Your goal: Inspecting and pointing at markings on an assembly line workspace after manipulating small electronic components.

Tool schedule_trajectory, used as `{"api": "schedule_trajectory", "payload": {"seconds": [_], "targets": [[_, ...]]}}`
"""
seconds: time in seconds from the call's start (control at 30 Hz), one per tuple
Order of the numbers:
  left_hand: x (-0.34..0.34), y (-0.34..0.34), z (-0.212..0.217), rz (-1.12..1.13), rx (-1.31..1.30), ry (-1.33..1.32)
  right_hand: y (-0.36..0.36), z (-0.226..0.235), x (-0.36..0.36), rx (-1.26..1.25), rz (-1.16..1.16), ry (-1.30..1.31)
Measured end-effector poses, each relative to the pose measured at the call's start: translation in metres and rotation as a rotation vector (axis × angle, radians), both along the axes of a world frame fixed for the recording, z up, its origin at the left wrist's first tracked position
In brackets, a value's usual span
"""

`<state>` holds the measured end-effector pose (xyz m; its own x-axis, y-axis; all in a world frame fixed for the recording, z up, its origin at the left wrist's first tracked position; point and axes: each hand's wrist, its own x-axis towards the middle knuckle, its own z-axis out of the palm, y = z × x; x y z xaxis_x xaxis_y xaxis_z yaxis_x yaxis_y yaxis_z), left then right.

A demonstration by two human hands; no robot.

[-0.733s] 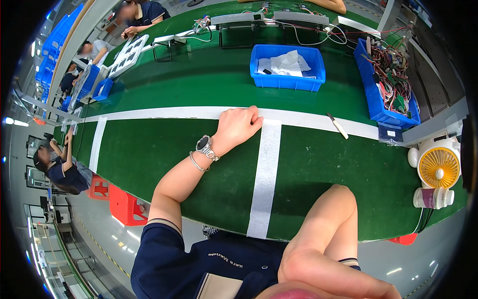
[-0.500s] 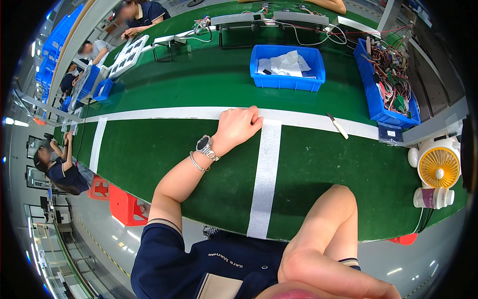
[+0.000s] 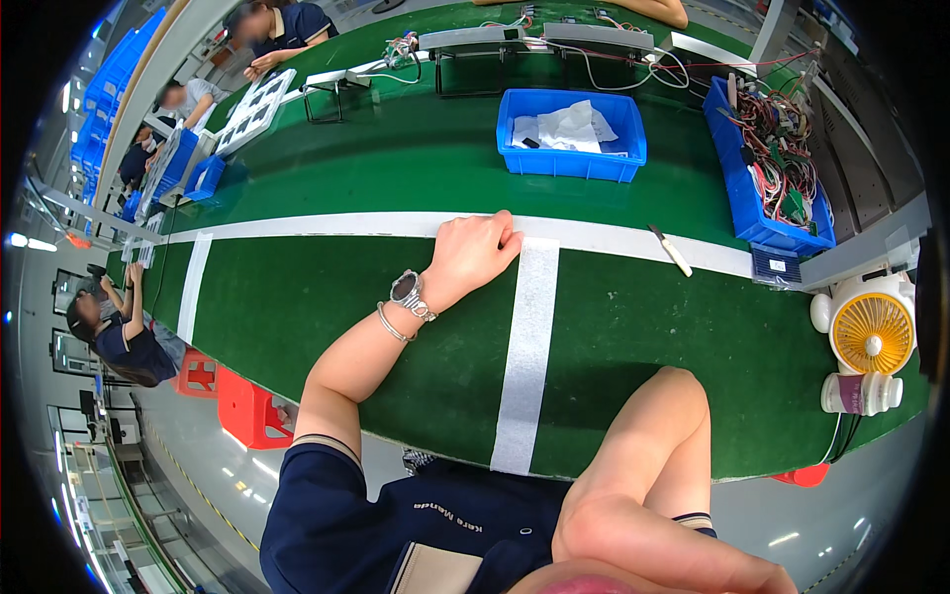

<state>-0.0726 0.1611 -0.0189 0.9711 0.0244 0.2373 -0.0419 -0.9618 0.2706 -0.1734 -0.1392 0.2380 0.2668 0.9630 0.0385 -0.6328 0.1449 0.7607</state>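
My left hand (image 3: 478, 249) rests knuckles-up on the white strip (image 3: 327, 226) that runs across the green table. Its fingers are curled into a loose fist, and no object shows in them. A silver watch (image 3: 406, 287) and a bangle (image 3: 394, 323) are on that wrist. My right arm (image 3: 643, 436) props its elbow on the table near the front edge and folds back toward me, leaving the right hand outside the picture. To the right of my left hand, a small knife with a pale handle (image 3: 677, 254) lies by the strip, apart from the hand.
Beyond the strip stands a blue bin (image 3: 574, 166) with white crumpled material. At right are a blue bin of tangled wires (image 3: 730, 163), a yellow-and-white fan (image 3: 873, 335) and a white bottle (image 3: 859, 393). Metal fixtures (image 3: 470, 38) line the far side. Other people work at left.
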Motion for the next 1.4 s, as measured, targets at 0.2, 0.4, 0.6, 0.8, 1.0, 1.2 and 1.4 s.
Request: {"api": "schedule_trajectory", "payload": {"seconds": [0.2,0.4,0.6,0.8,1.0,1.2,1.4], "targets": [[0.003,-0.006,0.005,0.011,0.034,0.039,0.009,-0.019,-0.008,0.207,-0.019,-0.021],[0.001,-0.002,0.003,0.027,0.044,0.049,0.002,-0.005,-0.007,0.069,-0.016,0.048],[0.001,-0.001,0.003,0.021,0.038,0.061,0.001,-0.007,-0.008,0.078,-0.009,0.064],[0.0,-0.001,0.006,0.006,0.025,0.06,-0.005,-0.012,0.008,0.082,0.166,-0.065],[0.004,-0.001,0.001,0.008,0.051,0.054,0.007,-0.02,-0.007,0.189,0.003,-0.035],[-0.001,-0.001,0.003,0.012,0.003,0.019,0.0,-0.008,-0.008,0.083,0.007,0.047],[0.002,-0.004,0.006,0.013,0.047,0.077,0.002,-0.022,-0.003,0.197,0.039,-0.03]]}}
